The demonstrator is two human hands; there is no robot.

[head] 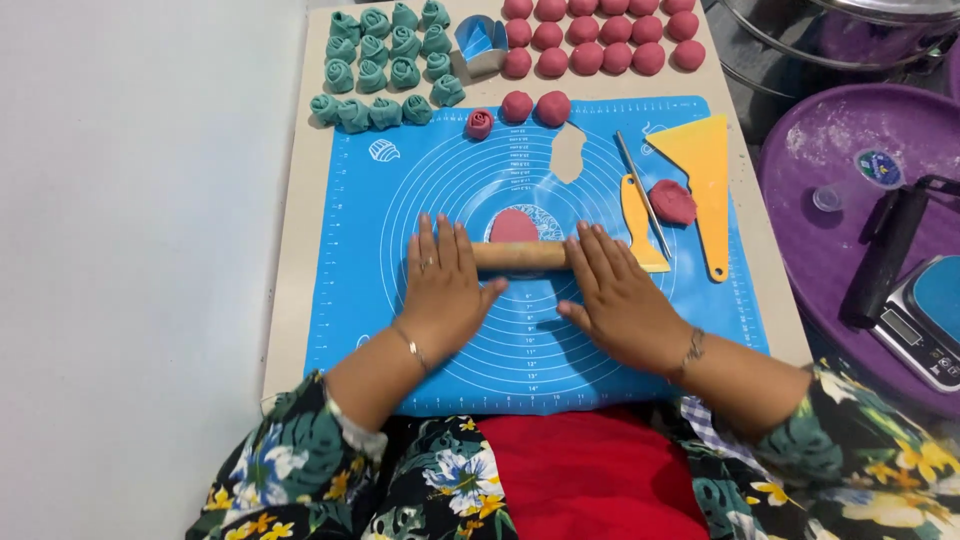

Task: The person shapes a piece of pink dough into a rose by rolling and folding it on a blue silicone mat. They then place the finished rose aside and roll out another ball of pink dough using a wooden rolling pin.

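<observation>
rolling mat (400,330): blue, ringed in white | dough roses (385,60): teal | dough balls (600,40): pink-red | scraper (700,165): yellow | rolling pin (520,256): tan wood | sleeves (300,460): dark floral print

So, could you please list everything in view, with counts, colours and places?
Rolling pin: one, wooden, mat centre, under both hands.
Flat dough: one, pink, just beyond the pin.
Mat: one, blue, on the board.
Balls: about twenty, pink, top edge.
Roses: about twenty, teal, top left; one pink rose.
Scrapers: two, yellow, right of mat.
Lump: one, pink, between scrapers.
Cutter: one, metal, top.
Scale: one, far right.
Left hand; right hand: flat on the pin.
</observation>
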